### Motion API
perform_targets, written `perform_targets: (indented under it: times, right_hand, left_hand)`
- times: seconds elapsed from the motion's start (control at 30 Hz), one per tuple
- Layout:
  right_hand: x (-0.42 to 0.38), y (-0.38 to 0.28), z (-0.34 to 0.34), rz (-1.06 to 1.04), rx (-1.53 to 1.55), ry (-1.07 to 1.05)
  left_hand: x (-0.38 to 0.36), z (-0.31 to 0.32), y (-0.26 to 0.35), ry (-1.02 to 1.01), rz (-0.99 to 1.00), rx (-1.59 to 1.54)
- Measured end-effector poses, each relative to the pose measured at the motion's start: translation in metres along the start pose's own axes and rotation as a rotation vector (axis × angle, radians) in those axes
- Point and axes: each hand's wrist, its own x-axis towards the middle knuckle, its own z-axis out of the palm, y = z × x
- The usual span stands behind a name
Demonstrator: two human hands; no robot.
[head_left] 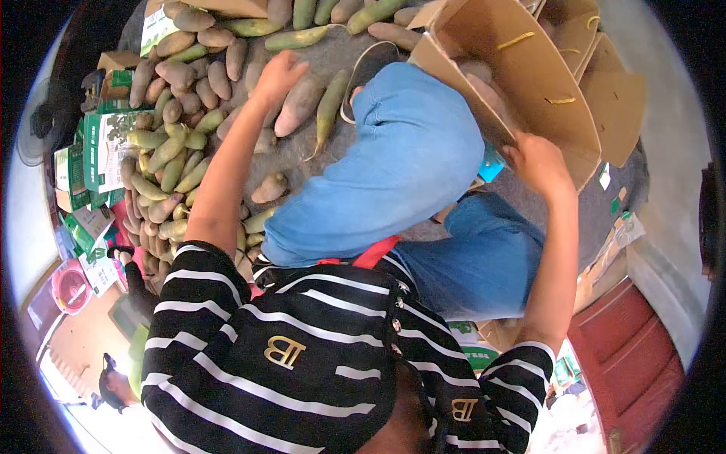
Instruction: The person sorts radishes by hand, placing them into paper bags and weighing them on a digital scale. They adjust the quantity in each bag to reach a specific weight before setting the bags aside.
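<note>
My left hand [280,78] reaches over a pile of long root vegetables, its fingers loosely bent and apart, with no item visible in them. Just below it lies a thick reddish-brown root vegetable [299,104], beside a longer green radish [331,110]. My right hand [541,163] grips the near edge of an open cardboard box [522,57]. Yellow cord loops show on the box's inner wall. Inside it are some reddish vegetables [484,91], partly hidden by the near wall.
More root vegetables [174,151] are heaped along the left on dark ground cloth. Green-and-white cartons [106,151] stand beyond them. Further cardboard boxes [609,98] stand behind the open one. My bent knee [412,144] lies between my hands. Another person [125,371] is at lower left.
</note>
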Motion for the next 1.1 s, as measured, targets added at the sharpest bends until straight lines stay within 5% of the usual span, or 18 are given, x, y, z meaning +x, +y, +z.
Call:
perform_targets:
  times: [0.1,0.2,0.27,0.33,0.4,0.6,0.7,0.8,0.9,1.03,1.1]
  right_hand:
    - [0.001,-0.001,0.001,0.009,0.003,0.006]
    - [0.001,-0.004,-0.003,0.009,-0.011,-0.009]
    - [0.001,-0.006,-0.005,-0.006,-0.024,-0.024]
    - [0.002,-0.006,-0.006,-0.002,-0.001,-0.031]
    - [0.002,-0.005,-0.006,-0.013,0.004,-0.01]
    - [0.002,0.002,0.002,-0.061,-0.029,0.051]
    - [0.001,0.005,0.003,-0.067,-0.033,0.053]
    - [-0.001,0.004,0.004,-0.052,-0.039,0.047]
    - [-0.001,0.004,0.004,-0.061,-0.025,0.061]
    - [-0.001,-0.003,-0.002,-0.055,-0.003,0.048]
    - [-0.002,-0.003,-0.003,-0.035,0.009,0.019]
  left_hand:
    - [-0.023,0.022,-0.057,-0.193,-0.189,0.083]
    - [-0.042,0.051,-0.103,0.055,0.185,0.297]
    - [-0.047,0.065,-0.123,0.03,0.161,0.314]
    - [-0.054,0.066,-0.121,-0.135,-0.094,0.31]
    - [-0.06,0.07,-0.117,-0.439,-0.571,0.266]
    - [-0.07,0.083,-0.129,-0.441,-0.58,0.402]
    - [-0.064,0.089,-0.129,-0.518,-0.693,0.237]
    - [-0.077,0.121,-0.166,-0.513,-0.65,-0.328]
    - [-0.083,0.128,-0.167,-0.36,-0.696,-0.217]
    - [-0.074,0.086,-0.091,-0.406,-0.649,-0.073]
    - [-0.072,0.109,-0.121,-0.297,-0.706,-0.206]
